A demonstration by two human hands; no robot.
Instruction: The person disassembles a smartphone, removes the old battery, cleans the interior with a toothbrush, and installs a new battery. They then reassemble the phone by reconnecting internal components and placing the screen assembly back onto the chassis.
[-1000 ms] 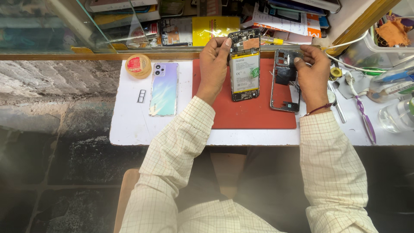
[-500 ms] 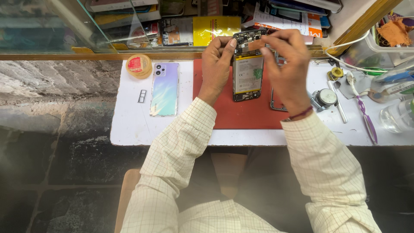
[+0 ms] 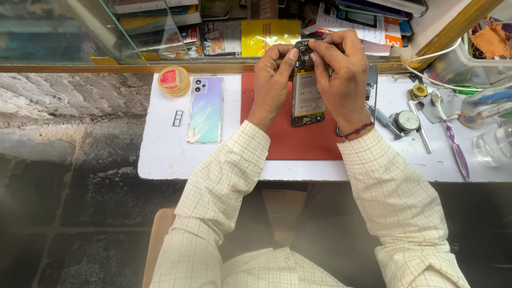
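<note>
Both hands, left hand (image 3: 272, 85) and right hand (image 3: 341, 80), pinch the top end of the opened phone (image 3: 307, 98) on the red mat (image 3: 298, 141). Its long axis runs twelve to six o'clock. The iridescent back cover (image 3: 206, 109) lies at nine o'clock on the table (image 3: 160, 154).

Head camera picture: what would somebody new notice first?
Both hands, the left hand and the right hand, pinch the top end of an opened phone with a bare battery, which lies on a red rectangular mat mid-table. Left of the mat lies a shiny pastel purple-and-blue phone back cover, beside a small round yellow tin.
</note>
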